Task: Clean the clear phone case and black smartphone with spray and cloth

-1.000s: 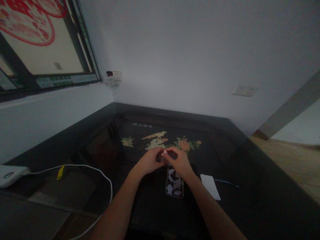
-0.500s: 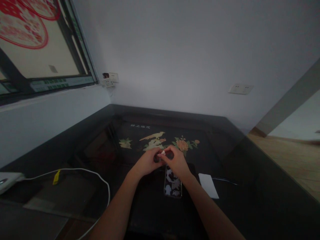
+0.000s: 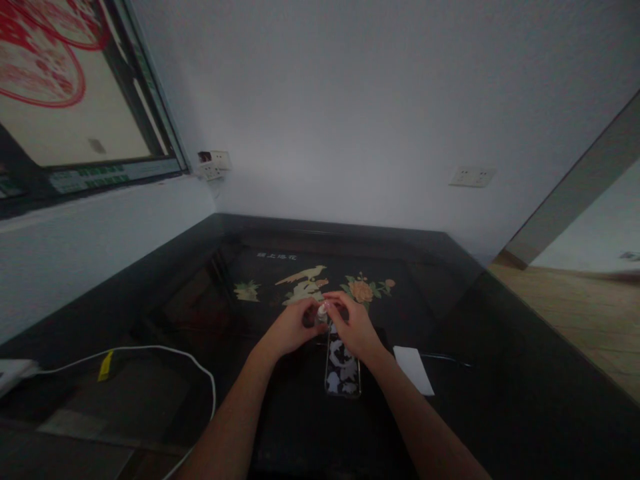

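Observation:
My left hand (image 3: 291, 327) and my right hand (image 3: 354, 324) meet fingertip to fingertip above the far end of a phone (image 3: 343, 371) with a white-and-dark patterned back. The phone lies flat on the dark glass-topped table (image 3: 500, 373). Both hands pinch a small whitish object (image 3: 323, 311) between them; I cannot make out what it is. The fingers of both hands are curled and closed around it.
A white paper slip (image 3: 413, 369) lies right of the phone, with a thin dark cable (image 3: 447, 361) beyond it. A white cable (image 3: 165, 353) with a yellow tag (image 3: 105, 365) loops at the left. Under the glass shows a bird-and-flower inlay (image 3: 310, 283). Wall sockets (image 3: 470, 176) sit behind.
The view has drifted slightly right and down. My hands stay together over the phone's far end, fingers shifting a little around the small whitish object.

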The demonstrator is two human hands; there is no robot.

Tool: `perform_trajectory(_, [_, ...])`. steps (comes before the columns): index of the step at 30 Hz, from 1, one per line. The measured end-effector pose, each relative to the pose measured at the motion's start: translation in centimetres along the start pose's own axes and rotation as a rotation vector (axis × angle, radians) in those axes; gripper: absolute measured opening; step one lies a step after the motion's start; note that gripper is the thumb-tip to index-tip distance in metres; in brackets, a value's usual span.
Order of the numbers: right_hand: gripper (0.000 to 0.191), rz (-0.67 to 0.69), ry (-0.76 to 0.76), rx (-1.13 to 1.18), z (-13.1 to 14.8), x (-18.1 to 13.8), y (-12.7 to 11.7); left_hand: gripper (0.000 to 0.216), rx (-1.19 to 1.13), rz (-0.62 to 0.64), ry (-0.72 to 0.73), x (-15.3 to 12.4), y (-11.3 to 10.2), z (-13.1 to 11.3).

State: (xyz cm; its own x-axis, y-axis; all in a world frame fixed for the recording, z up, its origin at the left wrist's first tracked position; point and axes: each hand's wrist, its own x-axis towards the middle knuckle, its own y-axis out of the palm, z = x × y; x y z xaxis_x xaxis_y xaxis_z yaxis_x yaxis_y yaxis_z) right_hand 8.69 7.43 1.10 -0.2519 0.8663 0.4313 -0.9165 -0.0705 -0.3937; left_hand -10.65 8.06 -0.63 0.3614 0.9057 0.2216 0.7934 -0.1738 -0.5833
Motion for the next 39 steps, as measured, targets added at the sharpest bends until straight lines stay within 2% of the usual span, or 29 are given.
perform_trajectory(2, [0.023, -0.011, -0.002, -0.004, -0.3, 0.1, 0.0, 0.025, -0.007, 0.005, 0.002, 0.0, 0.0, 0.0])
perform_trajectory(6, [0.038, 0.031, -0.049, -0.043, -0.4, 0.1, -0.1, 0.025, -0.024, -0.009, 0.018, 0.0, 0.1, -0.2])
perform_trajectory(9, [0.032, 0.065, -0.059, -0.054, -0.3, 0.1, 0.0, 0.023, -0.031, -0.015, 0.012, 0.0, 0.0, -0.5])
perform_trajectory(12, [0.024, 0.04, -0.036, -0.053, -0.4, 0.2, 0.4, 0.018, -0.026, -0.021, 0.01, 0.0, -0.1, -0.8])
perform_trajectory(17, [0.041, -0.016, -0.054, -0.102, -0.7, 0.1, 0.9, 0.015, -0.026, -0.016, 0.043, 0.1, -0.2, -0.8])
perform_trajectory(21, [0.033, 0.007, -0.094, -0.073, 0.0, -0.2, 0.4, 0.018, -0.014, -0.019, 0.001, 0.1, 0.0, -0.6])
perform_trajectory(24, [0.035, 0.061, -0.111, -0.061, 0.5, -0.4, -0.1, 0.028, -0.059, -0.001, 0.002, 0.1, 0.1, -0.4])
perform_trajectory(28, [0.033, 0.116, -0.125, -0.05, 0.3, -0.2, -0.1, 0.031, -0.065, -0.015, -0.003, 0.1, 0.2, -0.3])
perform_trajectory(31, [0.029, 0.095, -0.1, -0.061, -0.2, 0.1, 0.2, 0.026, -0.062, -0.019, -0.014, 0.1, 0.2, -0.4])
perform_trajectory(35, [0.039, 0.062, -0.06, -0.077, -0.6, 0.3, 0.6, 0.016, -0.052, -0.005, -0.026, 0.1, 0.1, -0.6])
perform_trajectory(39, [0.042, 0.059, -0.094, -0.076, -0.2, 0.0, 0.2, 0.022, -0.056, -0.018, 0.0, 0.1, 0.0, -0.4])
